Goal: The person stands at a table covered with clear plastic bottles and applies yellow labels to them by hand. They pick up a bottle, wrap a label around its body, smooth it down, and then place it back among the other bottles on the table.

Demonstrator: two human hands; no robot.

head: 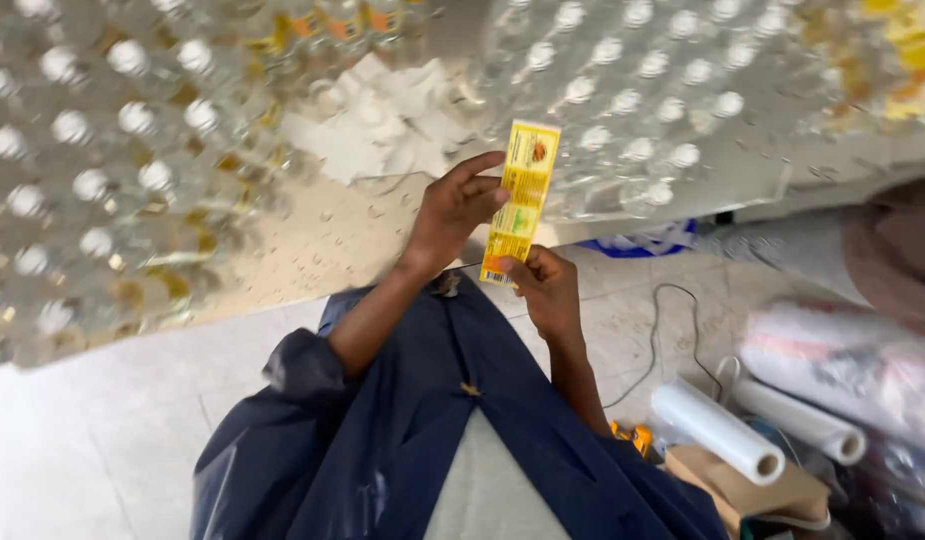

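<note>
While both hands meet over the lap, the left hand [452, 210] pinches the upper part of a yellow label [519, 200] between thumb and fingers, and the right hand [545, 285] grips its lower end from beneath, so the two are close together and both clamped on the one strip. The label stands nearly upright, tilted a little to the right, held in the air just in front of the table [322, 240] edge and touching no bottle. Below the hands lies a dark blue apron [412, 440]. On the table, to the left and to the far right, stand crowded clear bottles [92, 180] with white caps; most look bare, while a few at the far edge and far right show yellow bands, so by my judgement a small share is labelled and most of the lot is left. Between the two groups lies a heap of white scraps [382, 120], perhaps peeled backing, though I cannot tell. On the floor to the right lie two white rolls [717, 430], a thin cable [662, 330] and a brown box [742, 490].
</note>
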